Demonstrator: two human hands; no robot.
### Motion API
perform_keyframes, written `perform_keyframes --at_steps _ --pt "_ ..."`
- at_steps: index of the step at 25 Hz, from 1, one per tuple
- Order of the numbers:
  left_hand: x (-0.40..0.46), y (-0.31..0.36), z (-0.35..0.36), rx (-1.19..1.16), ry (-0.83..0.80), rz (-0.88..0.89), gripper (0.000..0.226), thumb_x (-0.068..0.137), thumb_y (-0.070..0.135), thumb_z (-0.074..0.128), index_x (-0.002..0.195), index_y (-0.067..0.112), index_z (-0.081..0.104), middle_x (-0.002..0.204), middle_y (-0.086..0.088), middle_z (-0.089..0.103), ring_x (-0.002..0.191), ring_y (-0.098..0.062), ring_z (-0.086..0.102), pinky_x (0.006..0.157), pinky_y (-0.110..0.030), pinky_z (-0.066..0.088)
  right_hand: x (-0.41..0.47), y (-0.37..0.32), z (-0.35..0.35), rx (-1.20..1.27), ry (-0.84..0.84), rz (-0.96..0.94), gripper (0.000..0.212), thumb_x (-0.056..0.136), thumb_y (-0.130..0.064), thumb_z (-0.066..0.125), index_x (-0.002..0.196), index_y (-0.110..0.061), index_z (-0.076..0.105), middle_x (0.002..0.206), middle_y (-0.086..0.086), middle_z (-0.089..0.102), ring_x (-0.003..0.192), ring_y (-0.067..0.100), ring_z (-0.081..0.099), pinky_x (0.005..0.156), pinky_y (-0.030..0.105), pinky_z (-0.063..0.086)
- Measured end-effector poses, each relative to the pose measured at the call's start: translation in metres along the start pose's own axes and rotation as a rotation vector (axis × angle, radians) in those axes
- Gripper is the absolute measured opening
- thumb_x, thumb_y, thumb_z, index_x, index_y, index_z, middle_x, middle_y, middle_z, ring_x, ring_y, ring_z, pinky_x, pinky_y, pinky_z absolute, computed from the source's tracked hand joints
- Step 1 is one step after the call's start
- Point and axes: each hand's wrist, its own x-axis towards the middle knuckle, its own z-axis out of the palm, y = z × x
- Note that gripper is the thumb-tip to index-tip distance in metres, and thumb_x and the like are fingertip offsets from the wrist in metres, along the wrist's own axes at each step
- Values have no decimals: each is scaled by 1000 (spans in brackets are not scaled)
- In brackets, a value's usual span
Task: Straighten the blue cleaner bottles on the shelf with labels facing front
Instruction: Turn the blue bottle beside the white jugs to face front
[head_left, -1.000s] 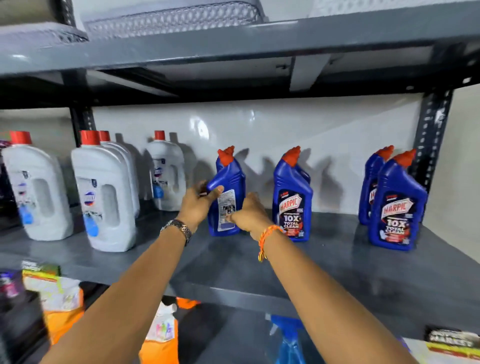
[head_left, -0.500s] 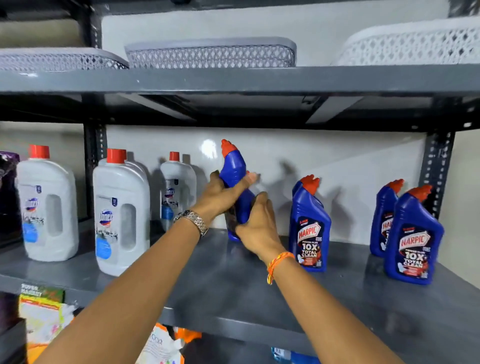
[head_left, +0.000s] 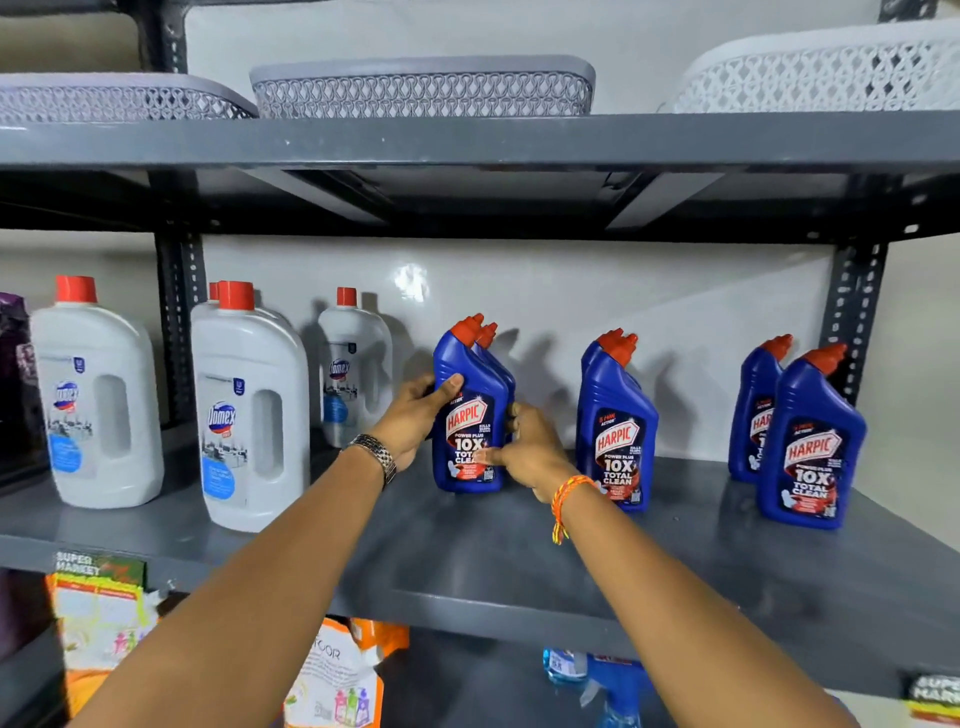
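Note:
A blue cleaner bottle (head_left: 467, 415) with a red cap stands upright on the grey shelf (head_left: 519, 561), its label facing front. My left hand (head_left: 415, 421) grips its left side and my right hand (head_left: 530, 452) holds its lower right side. Another blue bottle (head_left: 501, 374) stands right behind it, mostly hidden. To the right a second pair of blue bottles (head_left: 618, 431) stands one behind the other, front label showing. At the far right a third pair (head_left: 810, 441) also faces front.
Several white red-capped bottles (head_left: 249, 410) stand on the left of the shelf. Mesh baskets (head_left: 421, 88) sit on the shelf above. A dark upright post (head_left: 852, 312) stands at the right. Pouches (head_left: 332, 680) and a spray bottle (head_left: 613, 686) lie on the lower shelf.
The bottle was lifted and turned in both hands. Now it stands on the shelf with its label to the front, where a second ago its back label showed. The camera has tilted up.

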Motion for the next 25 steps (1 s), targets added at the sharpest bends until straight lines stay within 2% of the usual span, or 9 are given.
perform_keyframes --at_steps 3,7,11,13,15,17,20,22,25 --pt "-2 -12 0 4 -2 -46 20 97 27 62 109 13 68 87 2 79 79 -16 72 60 -25 58 -2 13 6 -32 29 33 57 66 1 89 115 -8 63 116 11 74 104 29 73 90 46 62" --pt "-6 -15 -11 178 -136 -98 20 97 19 63 117 22 62 104 3 77 92 -14 74 69 -27 61 2 16 6 -26 -35 64 50 75 -3 83 117 -13 58 121 10 71 111 29 70 96 48 60" --pt "-18 -16 -11 415 -103 -130 46 94 6 65 136 10 48 131 -15 66 121 -35 64 98 -56 55 0 14 5 100 -121 72 43 92 -10 70 132 -4 56 134 17 68 123 35 65 106 55 53" --pt "-29 -12 -9 440 -85 -119 47 95 7 64 138 6 47 134 -20 64 124 -39 62 101 -60 52 -11 13 5 73 -118 40 44 94 -14 68 134 -4 56 135 17 67 123 34 65 106 54 53" --pt "-45 -11 -13 395 -119 -106 41 94 8 65 133 8 51 125 -17 68 118 -35 66 99 -55 56 -28 13 2 88 -112 29 41 92 -16 71 130 -5 59 132 16 69 120 32 68 103 53 55" --pt "-66 -13 -19 346 -148 -64 36 94 9 66 127 17 55 115 -8 71 110 -28 69 90 -42 62 -49 15 -1 151 -129 22 37 89 -19 75 124 -12 63 127 11 73 114 26 71 97 47 59" --pt "-96 -13 -25 335 -145 17 35 93 15 68 126 23 59 116 -3 74 106 -18 74 82 -32 63 -79 15 -7 118 -133 -56 31 86 -25 78 114 -21 65 118 3 76 103 15 74 86 35 63" --pt "-107 -12 -25 315 -138 28 35 93 16 67 127 22 60 114 -1 75 103 -13 74 77 -27 62 -93 11 -7 30 -101 -106 40 86 -29 77 121 -14 64 119 4 76 105 18 74 88 39 63" --pt "-114 -9 -23 315 -118 0 40 93 17 67 132 18 58 118 -5 74 108 -19 73 79 -29 63 -102 5 -8 -8 -96 -113 48 88 -29 75 129 -9 60 126 8 73 111 23 72 94 45 62"
